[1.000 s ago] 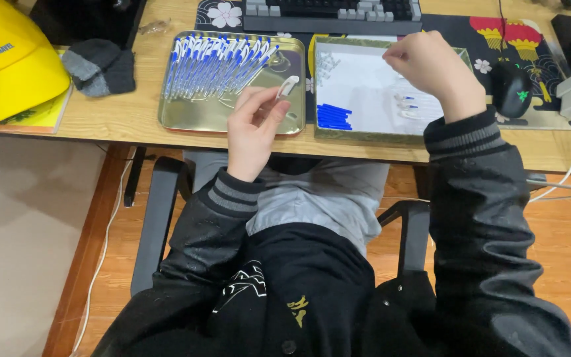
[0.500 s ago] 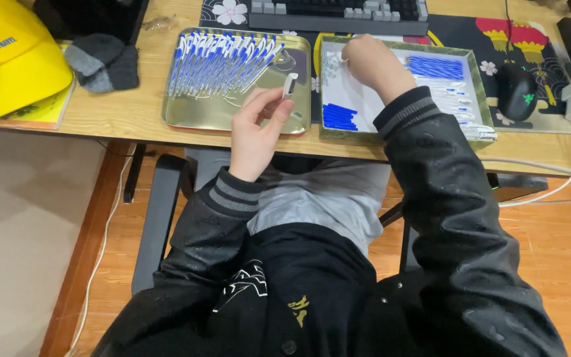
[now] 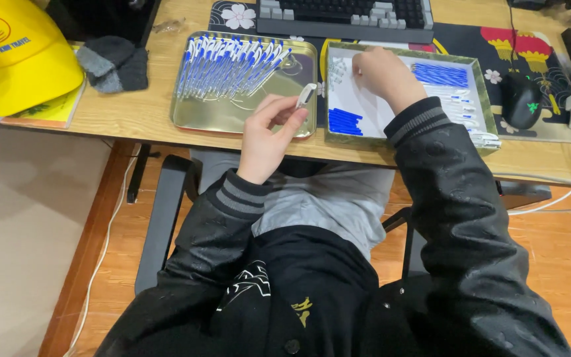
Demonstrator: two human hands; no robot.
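Left hand (image 3: pixel 269 135) pinches a small white plastic tube (image 3: pixel 306 95); right hand (image 3: pixel 381 74) curls, grip unclear, inside the paper-lined tray (image 3: pixel 490 112)

A small white pen part (image 3: pixel 306 95) sits tilted, pinched above the gold tray's (image 3: pixel 246 119) right edge.

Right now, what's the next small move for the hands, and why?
Probably the right hand picks a small part from the corner of the right tray it is touching, then brings it to the white pen piece that the left hand holds up.

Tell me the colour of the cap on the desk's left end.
Yellow: the cap, clearest in the head view.
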